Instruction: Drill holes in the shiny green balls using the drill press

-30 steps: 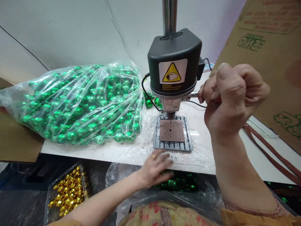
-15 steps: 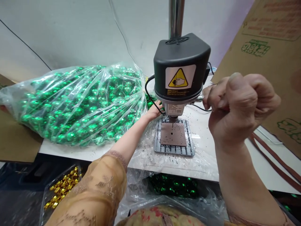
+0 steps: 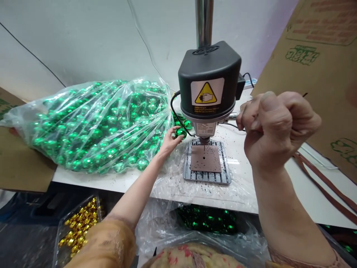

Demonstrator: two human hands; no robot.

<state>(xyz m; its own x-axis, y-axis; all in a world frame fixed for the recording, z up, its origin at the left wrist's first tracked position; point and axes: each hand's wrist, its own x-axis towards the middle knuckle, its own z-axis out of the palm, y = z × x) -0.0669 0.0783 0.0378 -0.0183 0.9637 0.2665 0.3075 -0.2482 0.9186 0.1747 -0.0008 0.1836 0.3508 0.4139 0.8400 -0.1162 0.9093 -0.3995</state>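
A small black bench drill (image 3: 209, 85) stands on the white table (image 3: 301, 193) on a chrome column, its bit over a brown pad on a slotted metal base (image 3: 206, 162). My right hand (image 3: 276, 126) is a raised fist wrapped round the drill's feed lever at the machine's right side. My left hand (image 3: 170, 140) reaches to the mouth of a big clear bag of green faceted beads (image 3: 95, 126) and pinches one green bead (image 3: 180, 132) just left of the base.
A clear tray of gold beads (image 3: 79, 227) sits low at the left. A bag with more green beads (image 3: 206, 219) hangs under the table's front edge. A cardboard box (image 3: 320, 67) leans at the right, with brown straps (image 3: 323, 186) below it.
My left hand went from the table's front edge up to the bag's mouth and now holds a green bead, drawn slightly back. My right fist stayed on the lever.
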